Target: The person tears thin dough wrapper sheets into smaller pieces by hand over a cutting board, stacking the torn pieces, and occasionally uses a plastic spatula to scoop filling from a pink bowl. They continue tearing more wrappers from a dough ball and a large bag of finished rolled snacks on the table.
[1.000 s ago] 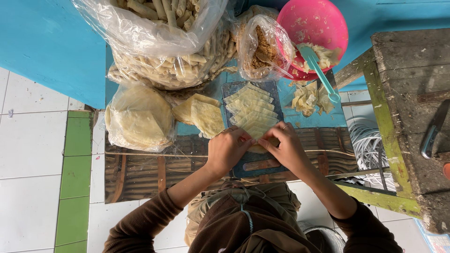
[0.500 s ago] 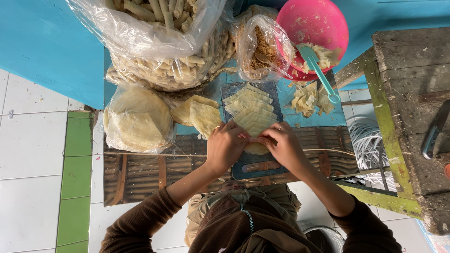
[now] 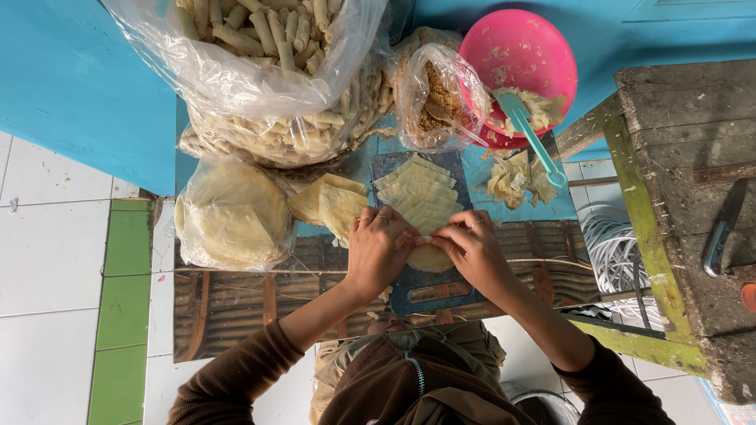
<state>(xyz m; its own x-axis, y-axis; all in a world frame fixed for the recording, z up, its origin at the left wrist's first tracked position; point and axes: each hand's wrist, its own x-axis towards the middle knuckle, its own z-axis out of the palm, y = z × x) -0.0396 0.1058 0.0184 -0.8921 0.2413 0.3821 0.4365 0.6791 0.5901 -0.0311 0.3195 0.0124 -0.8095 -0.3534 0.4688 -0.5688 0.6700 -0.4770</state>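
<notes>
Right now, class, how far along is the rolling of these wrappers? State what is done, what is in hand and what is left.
Done: a clear bag of finished rolls is heaped full. In hand: the left hand and right hand fold one wrapper on the dark board. Left: a fanned row of wrappers, a bagged stack of wrappers, and filling in the pink bowl.

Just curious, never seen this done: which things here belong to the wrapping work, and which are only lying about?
In use: left hand, right hand, wrapper being folded, row of wrappers, bag of filling, pink bowl.
Lying about: knife, white coil.
</notes>
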